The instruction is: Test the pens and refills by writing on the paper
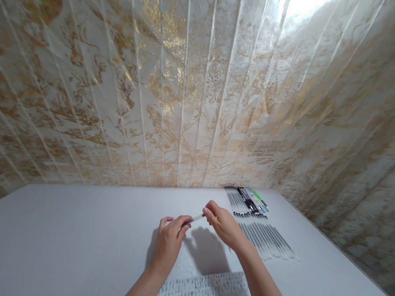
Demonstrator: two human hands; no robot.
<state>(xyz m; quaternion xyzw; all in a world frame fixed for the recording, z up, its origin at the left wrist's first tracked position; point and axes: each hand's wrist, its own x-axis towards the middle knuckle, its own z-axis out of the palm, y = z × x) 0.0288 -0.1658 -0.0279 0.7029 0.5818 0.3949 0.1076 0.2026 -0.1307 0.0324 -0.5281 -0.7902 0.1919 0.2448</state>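
Observation:
Between my two hands a slim pen (197,218) with a clear barrel and dark parts is held above the white table. My left hand (170,240) is closed around its left end, fingers wrapped over the barrel. At the other end, the thumb and fingertips of my right hand (223,223) pinch the dark tip. What lies under the fingers is hidden. Below the hands rests a sheet of paper (205,289) with rows of dark handwriting, partly covered by my forearms.
Right of my hands lies a row of slim clear pens or refills (268,237) with dark ends. Behind it are several pens and markers (250,200), one bright green (257,195). A curtain-like gold-patterned covering (174,97) rises at the table's back edge.

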